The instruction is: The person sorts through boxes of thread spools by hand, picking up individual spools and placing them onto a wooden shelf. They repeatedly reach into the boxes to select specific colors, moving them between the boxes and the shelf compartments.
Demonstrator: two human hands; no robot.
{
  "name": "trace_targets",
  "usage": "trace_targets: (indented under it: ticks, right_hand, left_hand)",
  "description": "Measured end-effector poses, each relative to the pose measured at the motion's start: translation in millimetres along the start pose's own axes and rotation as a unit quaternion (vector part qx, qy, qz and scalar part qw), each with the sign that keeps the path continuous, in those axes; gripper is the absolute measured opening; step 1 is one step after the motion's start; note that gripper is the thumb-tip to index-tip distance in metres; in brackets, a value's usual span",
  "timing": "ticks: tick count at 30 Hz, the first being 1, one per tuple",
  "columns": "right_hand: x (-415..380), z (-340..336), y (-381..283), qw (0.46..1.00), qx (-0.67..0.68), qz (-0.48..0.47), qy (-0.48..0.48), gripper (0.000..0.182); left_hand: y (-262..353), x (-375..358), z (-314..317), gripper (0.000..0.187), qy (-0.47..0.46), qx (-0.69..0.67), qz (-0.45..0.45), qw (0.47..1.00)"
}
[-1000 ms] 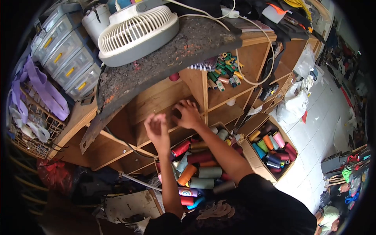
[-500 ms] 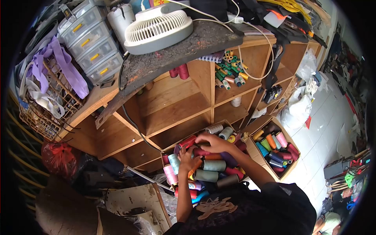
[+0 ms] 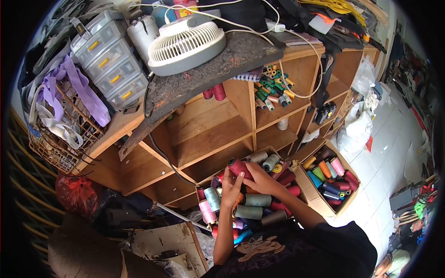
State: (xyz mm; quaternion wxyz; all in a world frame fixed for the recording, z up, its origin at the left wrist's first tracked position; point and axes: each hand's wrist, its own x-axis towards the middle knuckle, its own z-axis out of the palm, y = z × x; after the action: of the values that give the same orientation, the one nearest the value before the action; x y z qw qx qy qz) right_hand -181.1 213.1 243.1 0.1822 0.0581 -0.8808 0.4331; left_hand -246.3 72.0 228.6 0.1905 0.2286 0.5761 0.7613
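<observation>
A dark red thread spool [image 3: 238, 167] is held up between my two hands, over a box packed with thread spools. My left hand [image 3: 230, 189] is closed around its left side, the thumb lying across the front. On the other side, my right hand [image 3: 260, 180] grips the same spool, its fingers partly hidden. Below and around them lie a light blue spool [image 3: 212, 199], a pink spool [image 3: 207, 211], a grey-green spool [image 3: 249, 212] and several red ones.
To the right stands a second cardboard box [image 3: 303, 186] of mixed spools. Behind is a wooden shelf [image 3: 208, 143] with small green and yellow spools [image 3: 273, 90] in one compartment. A white fan [image 3: 185, 48] sits on top, its cable hanging down. Plastic bags [image 3: 354, 129] lie at the right.
Both hands have risen out of the spools in the box and come together, now holding the dark red spool. The view has shifted slightly.
</observation>
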Motion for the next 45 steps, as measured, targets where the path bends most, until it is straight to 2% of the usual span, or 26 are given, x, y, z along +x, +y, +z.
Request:
trace_targets:
  ticks: [4, 5, 6, 8, 9, 12, 13, 16, 17, 18, 20, 22, 23, 26, 27, 30, 32, 33, 35, 36, 38, 39, 42, 43, 45]
  right_hand:
    - [-7.0, 10.7, -23.3, 0.998, -0.020, -0.030, 0.054, 0.065]
    - [-12.9, 15.1, -17.9, 0.997, -0.056, -0.039, 0.044, 0.060]
    - [-24.0, 19.1, -4.8, 0.998, -0.058, -0.027, -0.009, 0.057]
    - [-40.1, 23.1, 20.3, 0.992, -0.059, -0.003, -0.115, 0.051]
    - [-38.3, 18.1, 6.3, 0.997, -0.045, 0.016, -0.063, 0.042]
    - [-14.1, -3.4, -22.9, 0.998, 0.050, -0.004, 0.030, 0.041]
    - [-5.4, -9.7, -35.6, 0.995, 0.075, -0.004, 0.063, 0.047]
    - [10.6, -18.1, -71.4, 0.994, 0.004, -0.080, 0.079, 0.055]
    - [11.0, -11.1, -69.4, 0.993, -0.016, -0.111, 0.044, 0.063]
    - [6.3, -2.0, -66.1, 0.990, -0.037, -0.116, 0.065, 0.067]
    - [-6.7, 6.5, -51.2, 0.999, 0.036, -0.022, 0.015, 0.066]
    - [-25.3, 10.4, -17.9, 0.992, 0.028, 0.017, -0.118, 0.064]
    - [-30.5, 12.3, -9.8, 0.982, 0.025, 0.042, -0.183, 0.064]
    - [-20.0, 1.6, -28.9, 0.993, 0.106, 0.044, -0.031, 0.061]
    - [-9.9, -15.5, -58.8, 0.994, 0.103, 0.032, 0.005, 0.062]
    - [9.7, -32.8, -94.8, 0.989, 0.067, -0.126, 0.042, 0.065]
    - [8.9, -20.4, -92.1, 0.990, 0.041, -0.132, 0.020, 0.068]
    - [6.9, -11.4, -86.3, 0.990, 0.028, -0.137, 0.009, 0.069]
    - [-19.9, 22.2, -32.1, 0.989, 0.098, -0.015, -0.106, 0.070]
    - [-17.1, 18.8, -31.2, 0.977, 0.129, 0.045, -0.164, 0.071]
    - [-28.0, 11.7, -34.1, 0.976, 0.141, 0.057, -0.155, 0.072]
    - [-29.6, 0.8, -48.7, 0.976, 0.146, 0.064, -0.151, 0.072]
    - [-5.8, -23.6, -89.2, 0.992, 0.116, -0.050, -0.023, 0.074]
    - [0.7, -25.1, -95.2, 0.992, 0.101, -0.076, -0.023, 0.075]
    - [9.0, -26.4, -102.5, 0.989, 0.070, -0.130, -0.020, 0.077]
  left_hand:
    - [12.3, 3.6, -0.2, 0.040, 0.055, -0.085, 0.036, 0.994]
    - [13.4, 4.4, -4.4, 0.039, 0.075, -0.104, 0.041, 0.991]
    - [16.2, 5.2, -9.3, 0.038, 0.094, -0.123, 0.047, 0.987]
    - [26.8, 5.5, -19.7, 0.041, 0.077, -0.254, 0.062, 0.962]
    - [34.7, 3.7, -24.0, 0.043, 0.072, -0.208, 0.063, 0.973]
    - [49.1, -1.8, -21.2, 0.046, 0.042, -0.148, 0.062, 0.986]
    - [50.3, -4.7, -20.2, 0.047, 0.028, -0.141, 0.059, 0.988]
    - [37.1, -5.4, -6.2, 0.041, 0.031, -0.108, 0.063, 0.992]
    - [35.8, -9.4, -0.2, 0.043, 0.027, -0.148, 0.052, 0.987]
    - [35.0, -9.7, 3.5, 0.043, 0.043, -0.165, 0.039, 0.985]
    - [32.5, -11.3, -6.4, 0.039, 0.053, -0.140, 0.062, 0.987]
    - [36.0, -13.1, -20.9, 0.048, 0.072, -0.240, 0.073, 0.965]
    - [41.0, -13.1, -26.3, 0.049, 0.066, -0.236, 0.093, 0.965]
    - [52.7, -12.6, -34.3, 0.053, 0.064, -0.178, 0.105, 0.976]
    - [55.1, -13.3, -33.1, 0.053, 0.063, -0.158, 0.097, 0.981]
    - [50.4, -14.5, -25.0, 0.045, 0.040, -0.098, 0.086, 0.991]
    - [40.1, -17.1, -27.2, 0.052, 0.023, -0.086, 0.057, 0.994]
    - [43.9, -16.7, -23.9, 0.052, 0.035, -0.101, 0.075, 0.991]
    - [54.1, -17.7, -25.9, 0.053, 0.052, -0.136, 0.107, 0.983]
    - [58.7, -19.4, -30.3, 0.055, 0.073, -0.207, 0.106, 0.970]
    - [61.2, -18.4, -45.9, 0.056, 0.062, -0.178, 0.133, 0.973]
    - [66.9, -17.7, -45.7, 0.050, 0.068, -0.152, 0.143, 0.976]
    - [66.1, -17.8, -42.6, 0.049, 0.057, -0.095, 0.110, 0.988]
    - [69.6, -18.7, -32.1, 0.044, 0.067, -0.030, 0.110, 0.991]
    - [58.2, -23.0, -19.1, 0.045, 0.039, -0.053, 0.076, 0.995]
